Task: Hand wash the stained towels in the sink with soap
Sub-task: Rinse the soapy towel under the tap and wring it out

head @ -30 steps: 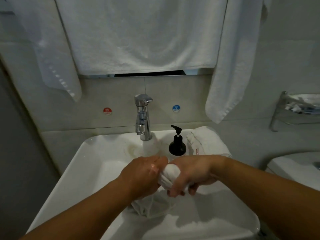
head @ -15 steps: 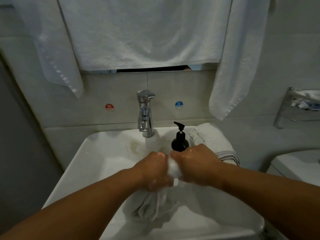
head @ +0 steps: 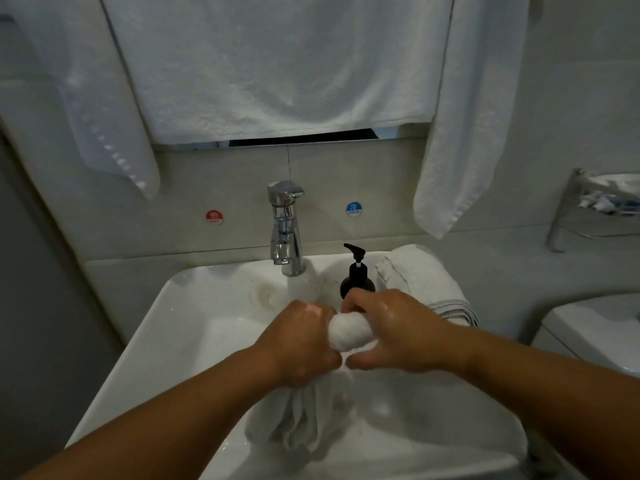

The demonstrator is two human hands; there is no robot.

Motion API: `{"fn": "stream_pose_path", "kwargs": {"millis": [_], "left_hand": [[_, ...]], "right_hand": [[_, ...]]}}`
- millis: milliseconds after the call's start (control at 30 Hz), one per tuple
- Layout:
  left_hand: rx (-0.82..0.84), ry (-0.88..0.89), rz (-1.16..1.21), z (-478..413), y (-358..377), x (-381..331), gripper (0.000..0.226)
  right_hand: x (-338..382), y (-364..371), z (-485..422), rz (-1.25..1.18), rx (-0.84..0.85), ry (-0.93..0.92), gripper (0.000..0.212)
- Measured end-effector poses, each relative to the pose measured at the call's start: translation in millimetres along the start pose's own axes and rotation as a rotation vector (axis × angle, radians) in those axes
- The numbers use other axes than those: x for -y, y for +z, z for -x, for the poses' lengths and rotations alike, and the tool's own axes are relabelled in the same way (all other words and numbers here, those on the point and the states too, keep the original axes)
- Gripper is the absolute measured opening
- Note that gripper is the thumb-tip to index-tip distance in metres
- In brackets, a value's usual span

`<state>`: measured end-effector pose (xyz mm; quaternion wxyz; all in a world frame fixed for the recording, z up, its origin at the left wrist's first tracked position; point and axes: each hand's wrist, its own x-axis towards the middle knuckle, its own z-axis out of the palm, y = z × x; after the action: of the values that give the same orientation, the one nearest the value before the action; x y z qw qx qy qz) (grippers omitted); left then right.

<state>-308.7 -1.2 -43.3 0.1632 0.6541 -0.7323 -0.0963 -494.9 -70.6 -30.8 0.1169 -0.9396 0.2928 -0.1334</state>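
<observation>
Head view over a white sink [head: 194,327], with hanging towels [head: 277,64] covering the wall above. The wet towel [head: 348,332] being washed is bunched into a roll between both hands over the basin, and its free end trails down into the bowl. The left hand [head: 301,344] is curled tight round one end of the roll and the right hand [head: 398,330] round the other, both glistening wet. Likely hazards: vigorous scrubbing may throw water over the front rim; the right hand works just in front of the soap bottle [head: 357,278] and could tip it; slick fingers may lose the cloth. Containers: the sink holds the trailing towel, and whether it is plugged cannot be told; folded towels [head: 415,275] rest on its right rear corner; a wall shelf [head: 588,209] at right holds small items too blurred to name; the dark bottle hides its fill level. Whether the tap [head: 285,226] runs is unclear
</observation>
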Motion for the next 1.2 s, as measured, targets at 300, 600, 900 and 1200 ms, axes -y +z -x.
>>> {"fn": "stream_pose_path", "kwargs": {"millis": [300,600,900,1200], "left_hand": [[-0.068,0.248,-0.348,-7.8,-4.7,-4.6,0.039],[-0.020,0.081,-0.303,-14.4,10.5,-9.6,0.040],[-0.016,-0.062,-0.007,-7.8,17.9,-22.7,0.029],[0.000,-0.175,0.250,-7.3,12.8,-30.6,0.028]], "right_hand": [[6.1,-22.0,-18.1,-0.670,0.625,0.437,0.048],[16.5,4.0,-8.0,0.371,0.077,0.153,0.043],[-5.1,9.4,-8.1,0.568,-0.193,-0.175,0.038],[-10.2,3.1,-10.8,0.532,-0.270,-0.264,0.036]]}}
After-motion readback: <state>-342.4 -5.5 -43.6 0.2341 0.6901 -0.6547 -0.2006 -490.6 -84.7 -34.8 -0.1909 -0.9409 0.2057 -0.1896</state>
